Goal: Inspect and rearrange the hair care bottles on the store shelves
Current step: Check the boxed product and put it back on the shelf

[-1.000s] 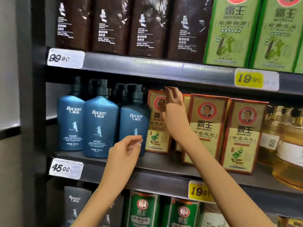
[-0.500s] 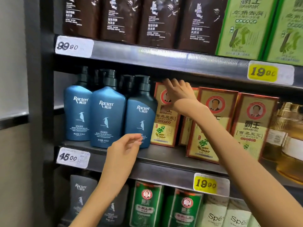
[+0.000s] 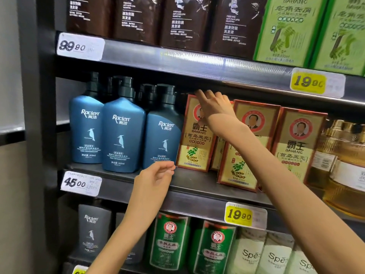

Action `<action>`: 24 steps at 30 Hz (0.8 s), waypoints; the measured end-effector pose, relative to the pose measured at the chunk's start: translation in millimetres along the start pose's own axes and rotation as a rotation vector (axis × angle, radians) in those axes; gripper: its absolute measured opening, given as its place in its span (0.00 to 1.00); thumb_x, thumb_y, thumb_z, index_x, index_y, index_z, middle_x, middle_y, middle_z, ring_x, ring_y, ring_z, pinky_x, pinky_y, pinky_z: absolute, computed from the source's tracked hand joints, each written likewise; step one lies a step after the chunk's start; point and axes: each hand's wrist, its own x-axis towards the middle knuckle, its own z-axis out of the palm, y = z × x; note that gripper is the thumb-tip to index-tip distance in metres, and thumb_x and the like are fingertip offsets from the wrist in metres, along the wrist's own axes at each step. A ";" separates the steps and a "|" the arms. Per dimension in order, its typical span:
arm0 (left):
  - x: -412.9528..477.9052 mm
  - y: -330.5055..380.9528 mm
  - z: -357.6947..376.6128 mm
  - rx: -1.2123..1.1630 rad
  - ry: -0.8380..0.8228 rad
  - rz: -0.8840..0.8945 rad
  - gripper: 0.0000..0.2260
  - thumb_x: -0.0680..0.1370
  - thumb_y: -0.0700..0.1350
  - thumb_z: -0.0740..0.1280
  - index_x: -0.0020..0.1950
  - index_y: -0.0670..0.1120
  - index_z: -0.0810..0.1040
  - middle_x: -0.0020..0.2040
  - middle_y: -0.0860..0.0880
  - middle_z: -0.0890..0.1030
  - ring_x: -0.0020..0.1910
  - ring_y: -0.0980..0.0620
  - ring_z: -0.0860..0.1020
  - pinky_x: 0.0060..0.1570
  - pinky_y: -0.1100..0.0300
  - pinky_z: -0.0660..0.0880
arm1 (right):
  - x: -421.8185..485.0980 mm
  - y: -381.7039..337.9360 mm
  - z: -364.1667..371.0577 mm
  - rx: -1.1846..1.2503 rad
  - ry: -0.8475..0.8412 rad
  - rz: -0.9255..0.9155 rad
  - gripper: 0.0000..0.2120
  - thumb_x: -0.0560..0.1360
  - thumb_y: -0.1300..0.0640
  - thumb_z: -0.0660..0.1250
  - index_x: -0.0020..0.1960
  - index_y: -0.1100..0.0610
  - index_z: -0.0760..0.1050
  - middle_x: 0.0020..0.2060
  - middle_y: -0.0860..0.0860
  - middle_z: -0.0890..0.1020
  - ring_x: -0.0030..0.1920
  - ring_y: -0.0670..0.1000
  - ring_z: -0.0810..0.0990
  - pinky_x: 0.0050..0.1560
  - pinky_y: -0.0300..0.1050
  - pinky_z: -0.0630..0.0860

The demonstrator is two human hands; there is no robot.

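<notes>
On the middle shelf (image 3: 197,184) stand three blue Raclen pump bottles (image 3: 122,135) at the left. To their right is a row of red-and-gold Bawang boxes (image 3: 296,147). My right hand (image 3: 215,104) lies on the top of the leftmost Bawang box (image 3: 193,143), its fingers stretched over the top edge toward the back. My left hand (image 3: 156,178) hovers with loosely curled fingers, holding nothing. It is at the shelf's front edge, its fingertips just by the bottom corner of the rightmost blue bottle (image 3: 164,135).
The upper shelf carries dark brown bottles (image 3: 183,20) and green Bawang boxes (image 3: 284,30). Golden bottles (image 3: 345,159) stand at the far right. Below are grey Raclen bottles (image 3: 92,230), green Bawang bottles (image 3: 169,240) and white bottles (image 3: 274,256). Price tags (image 3: 239,214) hang on the shelf edges.
My right hand has slid from the front of the leftmost Bawang box up onto its top edge. My left hand has stayed by the blue bottle's base. The view has shifted.
</notes>
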 end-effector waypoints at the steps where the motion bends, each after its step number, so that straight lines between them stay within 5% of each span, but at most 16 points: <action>1: -0.5 0.8 -1.0 0.006 0.000 0.003 0.08 0.77 0.37 0.63 0.51 0.49 0.79 0.49 0.54 0.82 0.49 0.62 0.79 0.53 0.70 0.72 | 1.3 -0.8 -0.3 0.005 -0.012 0.012 0.37 0.74 0.57 0.70 0.75 0.57 0.52 0.68 0.60 0.67 0.67 0.61 0.66 0.66 0.51 0.63; 3: -1.0 2.5 -6.6 0.021 0.024 0.023 0.09 0.77 0.37 0.63 0.51 0.48 0.79 0.48 0.55 0.83 0.49 0.63 0.80 0.51 0.74 0.72 | -1.0 -3.4 -0.7 0.015 -0.015 0.039 0.35 0.76 0.57 0.66 0.76 0.58 0.50 0.73 0.60 0.61 0.72 0.61 0.59 0.71 0.52 0.55; 5: -0.8 2.7 -18.9 0.070 0.120 0.088 0.10 0.77 0.36 0.63 0.51 0.48 0.79 0.48 0.56 0.82 0.48 0.65 0.79 0.48 0.78 0.70 | -15.2 -11.9 5.3 0.132 0.159 0.055 0.29 0.79 0.59 0.61 0.75 0.61 0.53 0.74 0.60 0.59 0.75 0.59 0.55 0.74 0.50 0.49; 7: 2.3 1.0 -34.9 0.156 0.300 0.169 0.10 0.76 0.35 0.63 0.53 0.47 0.79 0.48 0.55 0.81 0.48 0.63 0.79 0.50 0.77 0.69 | -40.5 -31.1 18.1 0.430 0.476 0.125 0.17 0.79 0.61 0.61 0.65 0.67 0.69 0.65 0.63 0.72 0.68 0.60 0.67 0.72 0.45 0.53; 8: 5.5 -0.8 -43.0 0.210 0.393 0.194 0.10 0.76 0.36 0.63 0.55 0.46 0.77 0.50 0.54 0.79 0.49 0.61 0.78 0.53 0.74 0.70 | -53.5 -41.8 24.1 0.604 0.532 0.183 0.12 0.79 0.59 0.62 0.56 0.67 0.72 0.57 0.63 0.76 0.60 0.59 0.72 0.66 0.44 0.64; 9: 9.4 -3.1 -50.2 0.269 0.466 0.200 0.12 0.76 0.37 0.64 0.59 0.44 0.75 0.53 0.53 0.76 0.52 0.58 0.76 0.56 0.69 0.69 | -63.2 -51.7 30.0 0.745 0.486 0.231 0.10 0.78 0.56 0.64 0.50 0.64 0.71 0.49 0.60 0.76 0.51 0.56 0.73 0.54 0.42 0.68; 10: 14.4 -5.9 -56.1 0.331 0.505 0.186 0.15 0.76 0.38 0.65 0.62 0.42 0.72 0.56 0.51 0.73 0.55 0.56 0.73 0.58 0.65 0.67 | -68.8 -60.2 38.8 0.849 0.374 0.269 0.12 0.77 0.53 0.65 0.47 0.60 0.67 0.44 0.57 0.74 0.46 0.54 0.71 0.42 0.39 0.62; 11: 19.6 -9.2 -60.9 0.392 0.506 0.154 0.18 0.76 0.39 0.66 0.65 0.40 0.69 0.58 0.48 0.72 0.58 0.54 0.70 0.60 0.64 0.64 | -71.5 -67.1 47.3 0.931 0.239 0.298 0.15 0.76 0.51 0.67 0.47 0.59 0.64 0.43 0.56 0.73 0.44 0.54 0.71 0.39 0.40 0.61; 14: 32.9 -16.6 -67.1 0.503 0.424 0.063 0.26 0.74 0.40 0.70 0.68 0.37 0.64 0.62 0.39 0.69 0.63 0.44 0.67 0.63 0.57 0.62 | -70.7 -76.8 62.1 1.116 0.030 0.337 0.20 0.71 0.49 0.72 0.50 0.57 0.64 0.45 0.53 0.75 0.47 0.54 0.74 0.43 0.40 0.67; 17: 38.8 -20.4 -68.2 0.540 0.381 0.035 0.30 0.72 0.40 0.71 0.69 0.37 0.60 0.63 0.36 0.67 0.63 0.42 0.66 0.61 0.58 0.60 | -67.2 -80.6 66.1 1.100 0.002 0.323 0.22 0.69 0.47 0.74 0.52 0.57 0.66 0.48 0.52 0.77 0.48 0.52 0.75 0.42 0.40 0.67; 21: 44.0 -21.5 -66.6 0.550 0.367 0.004 0.32 0.72 0.39 0.72 0.70 0.37 0.58 0.64 0.36 0.66 0.64 0.40 0.64 0.62 0.56 0.61 | -63.1 -81.2 68.5 1.026 -0.031 0.342 0.28 0.69 0.44 0.73 0.58 0.62 0.70 0.54 0.57 0.77 0.54 0.57 0.76 0.50 0.54 0.75; 24: 47.6 -21.5 -61.3 0.518 0.376 -0.004 0.31 0.72 0.38 0.71 0.69 0.36 0.58 0.65 0.36 0.64 0.63 0.38 0.65 0.62 0.54 0.61 | -66.9 -82.8 69.1 1.125 -0.004 0.348 0.24 0.69 0.46 0.74 0.53 0.59 0.67 0.50 0.53 0.77 0.49 0.53 0.77 0.41 0.47 0.73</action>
